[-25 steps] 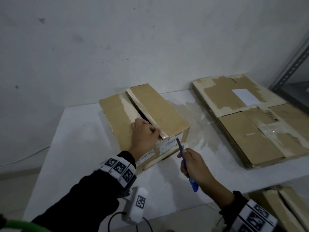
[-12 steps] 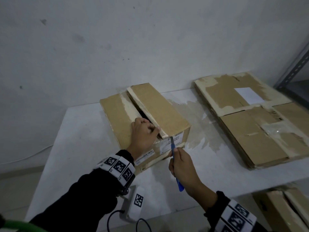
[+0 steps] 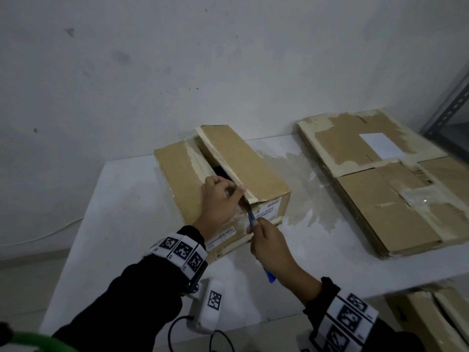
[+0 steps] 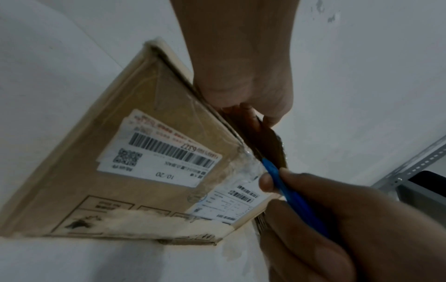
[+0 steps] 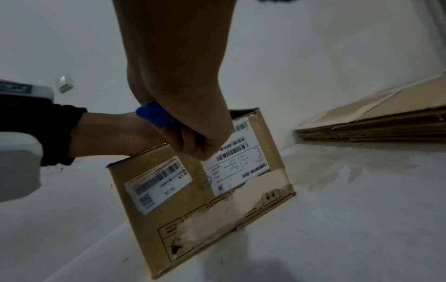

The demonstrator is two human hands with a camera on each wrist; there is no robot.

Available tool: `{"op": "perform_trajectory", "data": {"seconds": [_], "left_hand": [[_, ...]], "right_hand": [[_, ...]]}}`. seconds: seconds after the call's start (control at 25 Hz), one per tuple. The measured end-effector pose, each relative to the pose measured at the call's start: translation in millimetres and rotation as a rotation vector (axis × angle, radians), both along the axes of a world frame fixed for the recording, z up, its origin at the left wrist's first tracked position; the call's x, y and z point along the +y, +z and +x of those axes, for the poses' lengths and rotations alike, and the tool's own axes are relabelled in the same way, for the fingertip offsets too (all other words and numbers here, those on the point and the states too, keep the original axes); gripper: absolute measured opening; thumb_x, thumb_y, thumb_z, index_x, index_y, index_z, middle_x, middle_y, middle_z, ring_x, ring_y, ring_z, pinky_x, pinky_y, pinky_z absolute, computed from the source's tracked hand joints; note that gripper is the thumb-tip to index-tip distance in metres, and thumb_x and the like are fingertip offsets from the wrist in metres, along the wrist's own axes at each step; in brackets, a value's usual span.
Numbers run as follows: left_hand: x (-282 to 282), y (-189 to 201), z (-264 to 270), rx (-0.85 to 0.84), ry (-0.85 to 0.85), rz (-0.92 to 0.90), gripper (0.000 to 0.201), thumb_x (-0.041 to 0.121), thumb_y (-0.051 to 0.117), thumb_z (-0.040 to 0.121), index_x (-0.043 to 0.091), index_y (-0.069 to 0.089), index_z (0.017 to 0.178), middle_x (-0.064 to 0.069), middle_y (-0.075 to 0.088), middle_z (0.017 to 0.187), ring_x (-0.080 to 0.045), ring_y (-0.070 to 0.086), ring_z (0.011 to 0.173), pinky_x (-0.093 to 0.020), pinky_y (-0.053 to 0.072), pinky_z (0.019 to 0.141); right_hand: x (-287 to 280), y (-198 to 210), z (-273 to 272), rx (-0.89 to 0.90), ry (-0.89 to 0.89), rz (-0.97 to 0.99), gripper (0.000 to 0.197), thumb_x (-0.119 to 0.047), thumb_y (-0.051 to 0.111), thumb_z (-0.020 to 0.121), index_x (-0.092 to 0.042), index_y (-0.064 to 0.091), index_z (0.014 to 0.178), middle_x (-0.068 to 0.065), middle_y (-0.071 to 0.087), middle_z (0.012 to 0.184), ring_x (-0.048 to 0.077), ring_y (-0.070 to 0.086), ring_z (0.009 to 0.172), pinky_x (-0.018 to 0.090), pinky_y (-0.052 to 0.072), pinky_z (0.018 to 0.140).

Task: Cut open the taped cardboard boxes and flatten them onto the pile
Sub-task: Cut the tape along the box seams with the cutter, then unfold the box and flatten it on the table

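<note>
— What's the biggest thing in sight?

— A white table [image 3: 132, 214] against a pale wall [image 3: 177, 59]. On its right side lies the pile of flattened cardboard [image 3: 388, 199], layers stacked flat, with a grey metal shelf upright [image 3: 454, 107] beyond it.

— And the box being worked on?

— The cardboard box [image 3: 177, 179] sits near the middle of the table, well apart from the pile. Its top seam is parted, the right flap lifted a little, and printed labels [image 4: 154, 152] cover the near face.

— The hands?

— The left hand [image 3: 219, 201] rests on top at the near end of the seam, fingers curled over the flap edge there. The right hand [image 3: 269, 245] is just in front of the near face, fingers wrapped around a blue-handled cutter [image 4: 287, 188].

— Where's the blade?

— Its tip [image 3: 247, 208] meets the clear tape at the top edge of the near face, just below the left thumb.
</note>
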State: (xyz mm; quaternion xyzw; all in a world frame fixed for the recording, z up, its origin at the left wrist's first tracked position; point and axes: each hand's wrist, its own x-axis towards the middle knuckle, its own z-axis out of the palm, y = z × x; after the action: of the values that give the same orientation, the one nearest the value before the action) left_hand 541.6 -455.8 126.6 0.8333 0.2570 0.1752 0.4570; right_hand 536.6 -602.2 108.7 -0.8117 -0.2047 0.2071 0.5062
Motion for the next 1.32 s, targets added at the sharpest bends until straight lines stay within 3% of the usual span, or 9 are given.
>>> {"op": "perform_trajectory", "data": {"seconds": [0.12,0.32,0.48,0.6,0.72,0.8,0.92,1.12,1.32], "left_hand": [[12,0,-6,-0.061,0.049,-0.042,0.014,0.011,0.065,0.087,0.011,0.056,0.076,0.002,0.033,0.102,-0.009,0.04,0.091,0.004,0.028,0.07],[64,-7,-34,0.052,-0.036,0.107,0.018,0.014,0.062,0.086,0.007,0.056,0.07,0.002,0.05,0.094,-0.016,0.049,0.088,-0.018,0.031,0.074],[72,-15,-42,0.003,-0.181,0.205,0.043,0.048,0.04,0.074,0.01,0.059,0.081,0.002,0.056,0.089,-0.018,0.047,0.087,-0.021,0.032,0.073],[74,-19,-40,-0.075,-0.164,0.144,0.047,0.04,0.034,0.078,0.006,0.063,0.095,-0.003,0.062,0.097,-0.021,0.052,0.093,-0.019,0.038,0.081],[72,-19,-39,-0.013,-0.202,0.181,0.043,0.03,0.035,0.085,0.016,0.057,0.12,-0.003,0.065,0.103,-0.02,0.058,0.093,-0.035,0.045,0.085],[69,-17,-40,0.047,-0.265,0.305,0.048,0.045,0.035,0.085,0.029,0.049,0.127,0.007,0.063,0.09,-0.013,0.057,0.082,-0.037,0.042,0.084],[66,-15,-41,0.154,-0.334,0.52,0.058,0.065,0.032,0.079,0.034,0.049,0.125,0.009,0.059,0.087,-0.008,0.053,0.086,-0.033,0.033,0.084],[69,-2,-54,0.019,-0.248,0.61,0.045,0.061,0.037,0.082,0.022,0.059,0.083,0.01,0.051,0.083,-0.006,0.045,0.085,-0.032,0.027,0.081],[105,50,-97,-0.365,-0.01,0.671,0.028,0.042,0.055,0.079,0.014,0.059,0.08,0.004,0.046,0.09,-0.01,0.041,0.085,-0.027,0.031,0.074]], "right_hand": [[-27,-5,3,-0.207,0.09,-0.123,0.025,-0.03,0.035,0.101,-0.016,0.053,0.091,-0.007,0.048,0.059,0.007,0.047,0.052,0.018,0.033,0.048],[-67,-42,28,-0.296,-0.049,-0.548,0.011,-0.029,0.042,0.099,-0.018,0.045,0.102,-0.008,0.046,0.061,0.011,0.047,0.051,0.02,0.03,0.043],[-35,-71,84,-0.107,-0.115,-0.694,0.024,-0.015,0.045,0.091,-0.003,0.044,0.112,0.012,0.061,0.094,0.031,0.06,0.082,0.03,0.044,0.066],[-10,-71,108,-0.042,-0.154,-0.728,0.039,-0.028,0.049,0.092,-0.004,0.044,0.123,0.019,0.05,0.125,0.037,0.052,0.112,0.042,0.045,0.093],[4,-42,92,-0.259,-0.274,-0.325,0.056,-0.046,0.043,0.092,-0.013,0.04,0.137,0.012,0.043,0.136,0.031,0.044,0.122,0.047,0.038,0.101],[12,-13,68,-0.456,-0.093,0.051,0.07,-0.06,0.043,0.085,-0.016,0.039,0.139,0.006,0.041,0.138,0.021,0.042,0.124,0.039,0.04,0.099],[29,2,53,-0.659,0.211,-0.129,0.09,-0.073,0.046,0.074,-0.02,0.032,0.145,0.009,0.035,0.141,0.023,0.037,0.124,0.036,0.038,0.098],[36,22,69,-0.226,-0.353,0.294,0.057,-0.05,0.054,0.089,-0.01,0.044,0.128,-0.003,0.055,0.102,0.019,0.058,0.092,0.024,0.047,0.074],[8,2,101,-0.04,-0.686,-0.039,0.09,-0.03,0.079,0.074,-0.007,0.024,0.141,0.024,0.038,0.136,0.04,0.046,0.117,0.044,0.043,0.091]]}}
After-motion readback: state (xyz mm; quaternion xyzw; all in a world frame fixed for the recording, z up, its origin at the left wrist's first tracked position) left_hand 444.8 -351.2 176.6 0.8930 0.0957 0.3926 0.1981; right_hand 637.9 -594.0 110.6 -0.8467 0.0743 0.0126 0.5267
